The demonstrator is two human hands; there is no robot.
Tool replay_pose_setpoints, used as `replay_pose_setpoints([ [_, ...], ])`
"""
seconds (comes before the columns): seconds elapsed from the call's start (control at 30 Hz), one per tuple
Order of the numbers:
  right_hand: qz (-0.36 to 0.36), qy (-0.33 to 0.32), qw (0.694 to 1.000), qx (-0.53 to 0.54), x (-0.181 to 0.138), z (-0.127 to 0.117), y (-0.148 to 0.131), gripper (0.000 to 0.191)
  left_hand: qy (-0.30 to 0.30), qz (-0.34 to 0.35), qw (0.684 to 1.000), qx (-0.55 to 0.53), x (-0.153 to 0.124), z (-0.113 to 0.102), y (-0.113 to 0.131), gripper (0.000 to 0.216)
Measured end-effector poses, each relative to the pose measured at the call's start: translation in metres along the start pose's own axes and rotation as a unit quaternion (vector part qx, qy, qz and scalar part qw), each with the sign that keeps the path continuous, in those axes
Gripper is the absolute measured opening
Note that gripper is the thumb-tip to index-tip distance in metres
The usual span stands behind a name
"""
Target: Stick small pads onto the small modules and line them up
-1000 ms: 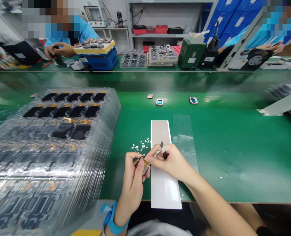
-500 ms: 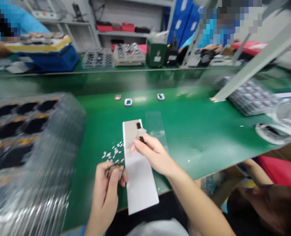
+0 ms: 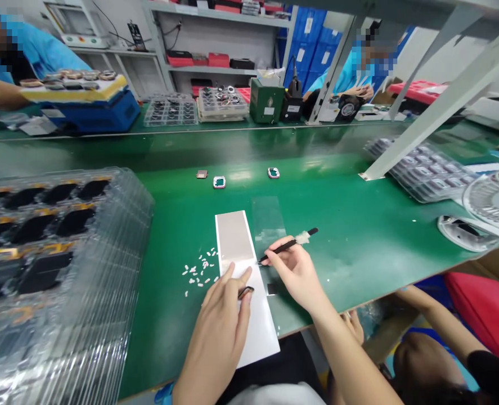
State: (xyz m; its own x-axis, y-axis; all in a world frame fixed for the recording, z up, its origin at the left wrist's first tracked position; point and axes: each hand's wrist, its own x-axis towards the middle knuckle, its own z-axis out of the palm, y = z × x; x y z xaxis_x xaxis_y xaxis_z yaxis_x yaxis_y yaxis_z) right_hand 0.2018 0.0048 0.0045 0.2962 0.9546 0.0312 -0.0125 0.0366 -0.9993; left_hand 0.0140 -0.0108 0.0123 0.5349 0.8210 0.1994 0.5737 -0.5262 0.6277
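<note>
A long white sheet (image 3: 260, 326) with a grey-beige upper part lies before me. My left hand (image 3: 219, 320) rests on it, fingertips against the surface, and is closed on a small dark-edged part (image 3: 246, 292) mostly hidden by the fingers. At the sheet's right edge, my right hand (image 3: 296, 275) grips black tweezers (image 3: 283, 246) with whitish tape near the back end; their tips point at the sheet's edge. Small white bits (image 3: 199, 271) are scattered left of the sheet. A clear film (image 3: 268, 216) and a small dark square (image 3: 271, 289) lie to its right.
Stacked clear trays with black screens (image 3: 42, 225) fill the left. Small square watch-like parts (image 3: 219, 182) lie farther back. A slanted white post (image 3: 418, 115), more trays (image 3: 426, 169) and a white fan (image 3: 494, 197) stand right. Co-workers sit across the bench; another person is low at right.
My left hand has moved right onto the sheet with its small part. My right hand has shifted right and down off the sheet, and the tweezers now show in it.
</note>
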Motion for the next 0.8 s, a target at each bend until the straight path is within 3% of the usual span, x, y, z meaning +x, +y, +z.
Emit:
replay_pose_setpoints([
  [0.4, 0.032, -0.027, 0.999, -0.027, -0.005, 0.045, 0.011, 0.033, 0.010, -0.001, 0.997, 0.074, -0.010, -0.001, -0.005, 0.036],
  [0.8, 0.044, -0.017, 0.999, 0.002, -0.001, 0.047, 0.004, 0.037, -0.003, 0.006, 0.997, 0.078, -0.007, 0.000, -0.005, 0.036],
])
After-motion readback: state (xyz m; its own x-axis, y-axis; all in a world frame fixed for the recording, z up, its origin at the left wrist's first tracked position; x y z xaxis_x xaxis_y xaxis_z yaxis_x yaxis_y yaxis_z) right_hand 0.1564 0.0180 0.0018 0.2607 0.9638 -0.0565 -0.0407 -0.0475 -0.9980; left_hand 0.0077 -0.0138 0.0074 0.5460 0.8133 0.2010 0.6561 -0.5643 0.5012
